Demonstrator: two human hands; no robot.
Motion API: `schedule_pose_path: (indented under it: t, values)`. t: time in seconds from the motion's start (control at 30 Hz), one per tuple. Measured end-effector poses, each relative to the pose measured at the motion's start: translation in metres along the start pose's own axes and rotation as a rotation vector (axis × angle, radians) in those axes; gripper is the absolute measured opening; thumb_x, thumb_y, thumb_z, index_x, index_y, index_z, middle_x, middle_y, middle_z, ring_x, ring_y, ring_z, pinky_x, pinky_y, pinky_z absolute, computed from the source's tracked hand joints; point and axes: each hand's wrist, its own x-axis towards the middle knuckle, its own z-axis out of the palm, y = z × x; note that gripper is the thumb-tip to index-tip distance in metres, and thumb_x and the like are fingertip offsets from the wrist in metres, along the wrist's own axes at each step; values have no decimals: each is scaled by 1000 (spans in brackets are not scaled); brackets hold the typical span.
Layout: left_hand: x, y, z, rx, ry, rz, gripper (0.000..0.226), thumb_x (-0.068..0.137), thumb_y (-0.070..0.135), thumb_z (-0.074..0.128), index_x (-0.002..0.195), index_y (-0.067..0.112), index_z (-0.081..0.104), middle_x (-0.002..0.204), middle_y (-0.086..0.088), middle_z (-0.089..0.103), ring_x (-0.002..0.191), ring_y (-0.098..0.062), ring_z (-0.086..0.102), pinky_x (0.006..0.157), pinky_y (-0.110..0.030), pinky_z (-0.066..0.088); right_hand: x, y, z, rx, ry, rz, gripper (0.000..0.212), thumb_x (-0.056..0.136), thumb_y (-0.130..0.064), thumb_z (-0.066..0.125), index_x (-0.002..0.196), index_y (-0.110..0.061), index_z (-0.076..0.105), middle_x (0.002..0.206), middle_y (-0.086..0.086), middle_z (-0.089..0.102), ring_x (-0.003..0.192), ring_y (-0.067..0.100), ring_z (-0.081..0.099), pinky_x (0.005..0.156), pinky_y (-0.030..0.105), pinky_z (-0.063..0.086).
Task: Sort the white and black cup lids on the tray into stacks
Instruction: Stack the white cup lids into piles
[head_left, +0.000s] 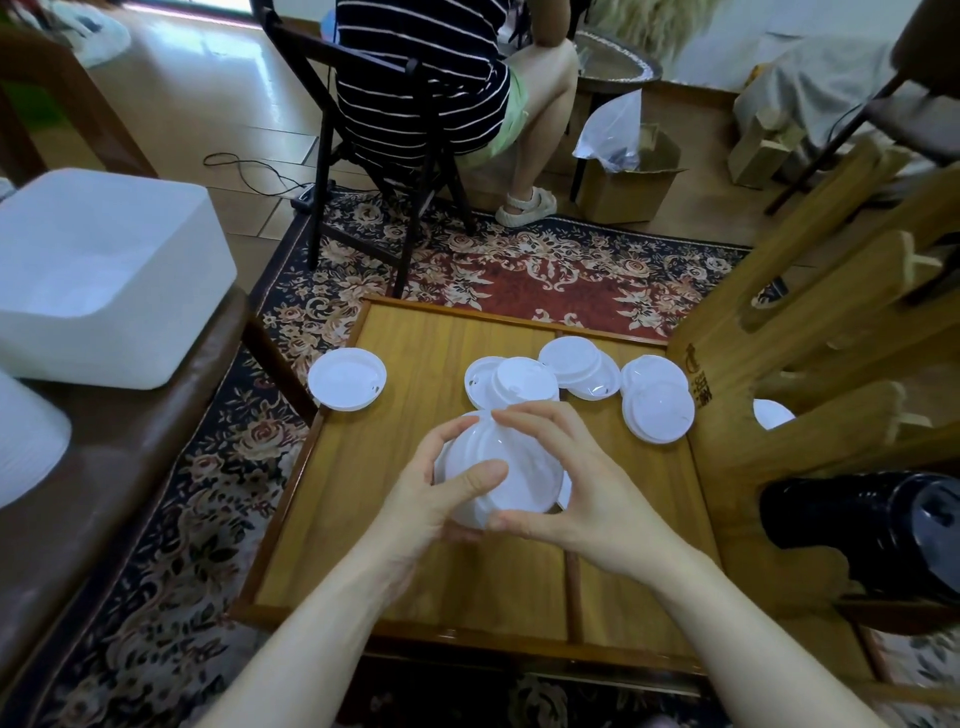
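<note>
Both my hands are curled round a small stack of white lids (501, 470) at the centre of the frame, just above the wooden tray (415, 571): my left hand (441, 493) has its thumb laid across the top, and my right hand (566, 483) pinches the rim from the far edge and the near one. These feel like thin moulded plastic to me, light, slick and easily bent (so I'd hold by the rims, not the domed middle). More loose white lids (657, 410) lie overlapping toward the upper right of the tray, and one lid (347, 379) sits on its upper left edge. A black lid stack (872, 535) lies at the right. A patterned carpet (519, 270) lies beyond the tray.
</note>
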Motion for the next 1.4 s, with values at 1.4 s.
schedule_pose_path:
  t: [1.4]
  values:
    - [12,16,-7,-58,0,-59,81,57,60,78,133,39,59,125,4,70,109,-26,70,74,-47,62,22,-19,-43,234,27,234,71,70,-26,84,127,-38,43,131,-15,50,108,11,59,87,36,56]
